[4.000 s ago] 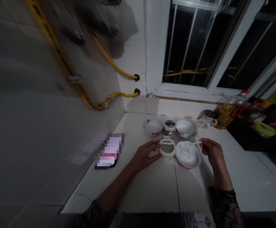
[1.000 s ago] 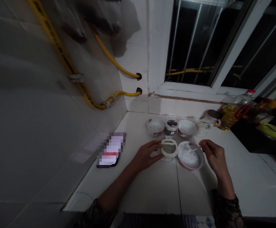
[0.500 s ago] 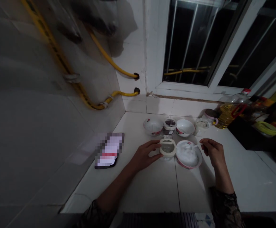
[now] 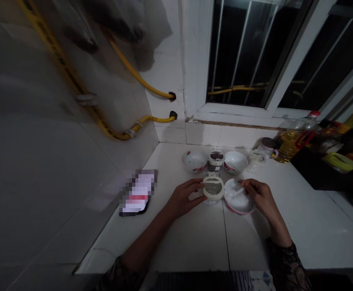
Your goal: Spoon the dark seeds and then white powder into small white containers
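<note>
My left hand [image 4: 189, 197] grips the left side of a small clear jar [image 4: 214, 188] with a cream rim, its lid flipped back. In my right hand [image 4: 258, 195] a small white spoon [image 4: 239, 192] is pinched by the handle. The spoon's end dips into white grains in a bowl [image 4: 239, 211] with a pinkish outer side, right of the jar. Behind the jar stands another lidded jar [image 4: 215, 161] with dark contents. White bowls flank it, one on the left [image 4: 194, 162] and one on the right [image 4: 236, 162].
A phone [image 4: 139, 193] lies on the counter at left, by the tiled wall. Back right stand a clear jar [image 4: 256, 157], a mug [image 4: 269, 148], an oil bottle [image 4: 288, 145] and a dark box [image 4: 312, 167] with bottles. Yellow pipes [image 4: 155, 118] run along the wall beside the window.
My right hand has moved left and over the bowl, carrying the spoon further into the white grains. My left hand stays on the jar. The view has shifted slightly.
</note>
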Motion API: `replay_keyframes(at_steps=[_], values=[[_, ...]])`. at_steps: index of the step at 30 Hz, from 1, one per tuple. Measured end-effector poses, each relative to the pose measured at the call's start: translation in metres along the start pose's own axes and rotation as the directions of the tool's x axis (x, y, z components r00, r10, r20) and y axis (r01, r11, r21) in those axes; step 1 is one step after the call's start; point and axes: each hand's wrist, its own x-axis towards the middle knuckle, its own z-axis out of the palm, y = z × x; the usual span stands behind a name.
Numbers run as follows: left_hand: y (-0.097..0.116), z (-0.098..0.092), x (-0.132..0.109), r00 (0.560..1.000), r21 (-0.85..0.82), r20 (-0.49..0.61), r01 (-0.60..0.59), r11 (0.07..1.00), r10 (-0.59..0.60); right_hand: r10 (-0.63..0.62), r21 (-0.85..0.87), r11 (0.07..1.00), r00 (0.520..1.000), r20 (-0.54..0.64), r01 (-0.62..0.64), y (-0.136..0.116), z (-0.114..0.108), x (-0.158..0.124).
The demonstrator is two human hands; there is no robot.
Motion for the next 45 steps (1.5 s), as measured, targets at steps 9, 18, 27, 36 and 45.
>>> replay_keyframes(at_steps=[9,18,27,36,45], values=[[-0.001,-0.001,-0.001,1.000,0.000,-0.006,-0.014,1.000,0.014,0.122,0.172,0.979,0.989,-0.077,-0.108,0.001,-0.007,0.005],[0.001,0.000,0.001,1.000,0.000,-0.014,-0.009,1.000,0.009,0.336,0.374,0.885,0.937,-0.101,-0.277,-0.002,-0.016,0.009],[-0.001,0.000,0.000,1.000,-0.009,-0.006,0.005,1.000,-0.005,0.177,0.457,0.888,0.958,-0.224,-0.057,-0.010,-0.005,0.007],[-0.001,0.000,0.000,1.000,-0.003,0.009,0.025,1.000,-0.025,-0.609,-0.106,0.791,0.793,-0.039,0.602,-0.033,0.030,-0.014],[0.001,-0.001,0.001,1.000,-0.009,-0.003,-0.009,1.000,0.009,-0.124,-0.080,0.991,0.966,-0.226,0.108,-0.004,-0.007,-0.004]])
